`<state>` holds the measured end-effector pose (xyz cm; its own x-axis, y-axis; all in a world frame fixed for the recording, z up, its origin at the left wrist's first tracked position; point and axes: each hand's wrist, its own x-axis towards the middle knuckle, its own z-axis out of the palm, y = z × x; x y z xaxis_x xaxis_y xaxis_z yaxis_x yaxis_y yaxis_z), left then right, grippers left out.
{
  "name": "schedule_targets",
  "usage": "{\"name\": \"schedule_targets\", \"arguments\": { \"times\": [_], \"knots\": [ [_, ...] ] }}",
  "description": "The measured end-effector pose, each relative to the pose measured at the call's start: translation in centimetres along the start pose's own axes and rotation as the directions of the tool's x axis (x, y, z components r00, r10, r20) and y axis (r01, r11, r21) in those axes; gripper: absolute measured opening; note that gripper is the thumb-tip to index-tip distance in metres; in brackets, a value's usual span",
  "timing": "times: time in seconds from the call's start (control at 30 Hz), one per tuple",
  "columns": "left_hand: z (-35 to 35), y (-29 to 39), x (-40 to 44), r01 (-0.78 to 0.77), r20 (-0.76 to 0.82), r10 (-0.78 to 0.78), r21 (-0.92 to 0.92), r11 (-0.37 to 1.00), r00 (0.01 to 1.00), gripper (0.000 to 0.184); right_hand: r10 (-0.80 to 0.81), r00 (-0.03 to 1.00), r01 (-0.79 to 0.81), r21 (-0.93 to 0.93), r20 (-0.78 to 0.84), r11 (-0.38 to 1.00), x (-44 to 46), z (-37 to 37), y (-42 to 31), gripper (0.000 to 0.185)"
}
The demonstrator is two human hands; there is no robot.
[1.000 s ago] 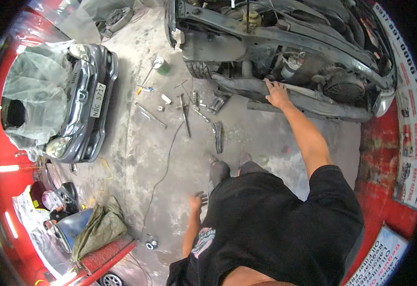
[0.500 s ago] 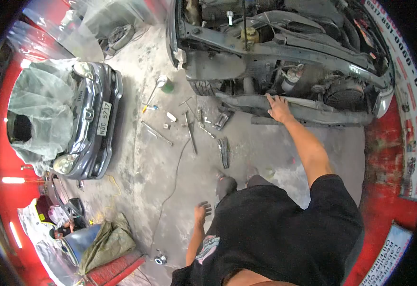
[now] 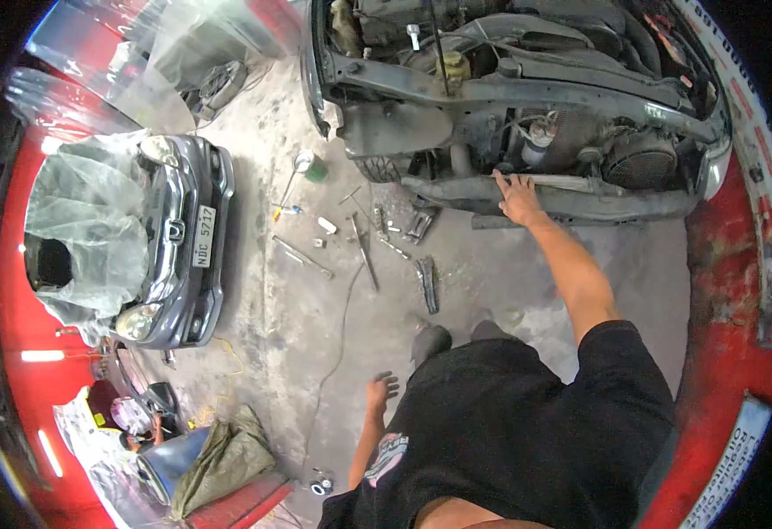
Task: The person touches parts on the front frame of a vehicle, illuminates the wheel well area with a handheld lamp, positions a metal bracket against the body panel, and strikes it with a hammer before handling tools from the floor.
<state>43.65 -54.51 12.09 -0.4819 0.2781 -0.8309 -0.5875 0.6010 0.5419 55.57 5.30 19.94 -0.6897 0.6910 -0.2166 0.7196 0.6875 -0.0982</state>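
My right hand (image 3: 519,198) rests on the dark lower crossbar (image 3: 580,204) at the front of a car with its bumper off, its fingers apart. Behind that bar show a round cooling fan (image 3: 641,166) and a white-topped canister (image 3: 537,144). On the left of my body, my left hand (image 3: 382,388) hangs over the concrete floor with fingers spread and nothing in it. Several tools lie on the floor between the cars, among them a long metal bar (image 3: 364,251) and a black bracket (image 3: 427,285).
A grey car front (image 3: 193,238) under plastic sheeting stands at the left. A green can (image 3: 313,167) is on the floor. A cable (image 3: 342,353) runs past my left side. At the lower left is a red bench (image 3: 245,507) with a cloth (image 3: 223,467).
The camera view has shifted, so the left car and the floor tools appear lower and further right. My right hand stays on the crossbar, and my left hand still hangs free.
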Motion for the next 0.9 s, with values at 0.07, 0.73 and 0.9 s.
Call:
{"name": "schedule_targets", "arguments": {
  "times": [0.07,0.73,0.9],
  "knots": [
    [-0.1,0.8,-0.5,0.015,-0.019,-0.015,0.014,1.000,1.000,0.039,0.017,0.999,-0.017,-0.001,0.038,1.000,-0.3,-0.7,-0.3,0.088],
    [0.2,-2.1,1.1,-0.229,0.151,0.185,0.361,0.904,0.971,0.040,0.003,0.995,-0.009,-0.057,-0.098,0.998,-2.1,0.1,-1.7,0.080],
    [0.8,-1.6,1.8,-0.327,0.229,0.258,0.353,0.877,0.939,0.041,0.097,0.969,0.051,0.569,-0.227,0.821,-7.9,8.4,-3.3,0.063]
  ]
}}
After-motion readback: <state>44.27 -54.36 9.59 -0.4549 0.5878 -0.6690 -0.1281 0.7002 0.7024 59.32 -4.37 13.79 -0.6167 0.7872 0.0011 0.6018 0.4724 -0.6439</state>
